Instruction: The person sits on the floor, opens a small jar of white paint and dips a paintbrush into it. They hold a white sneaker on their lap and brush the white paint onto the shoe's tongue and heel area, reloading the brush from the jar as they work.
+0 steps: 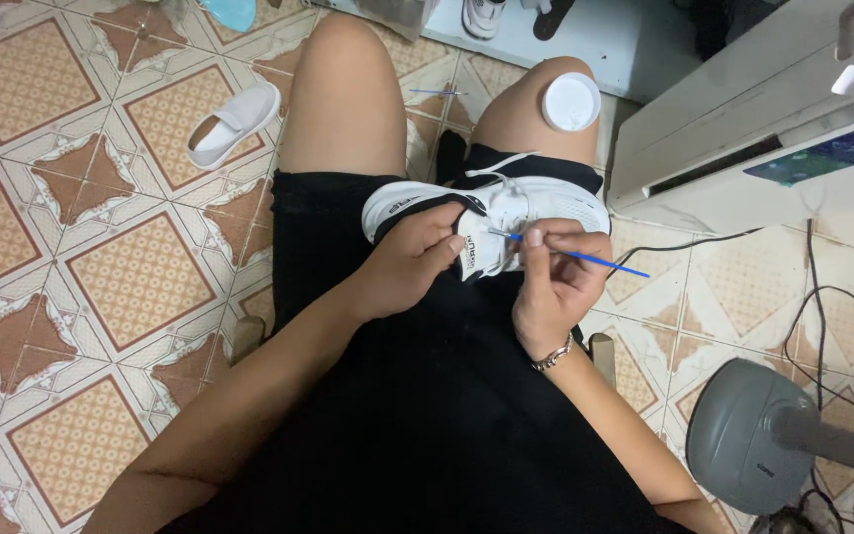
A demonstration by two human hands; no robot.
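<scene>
A white sneaker with black trim lies sideways across my lap, toe to the right. My left hand grips its heel and side, holding it steady. My right hand pinches a thin blue stick whose tip touches the shoe's side near the laces. A bracelet sits on my right wrist. A small round white lid or cup rests on my right knee.
Patterned tile floor spreads to the left, with a single white slip-on shoe lying on it. A white machine stands at the right, cables trailing below it. A grey fan base sits at the lower right.
</scene>
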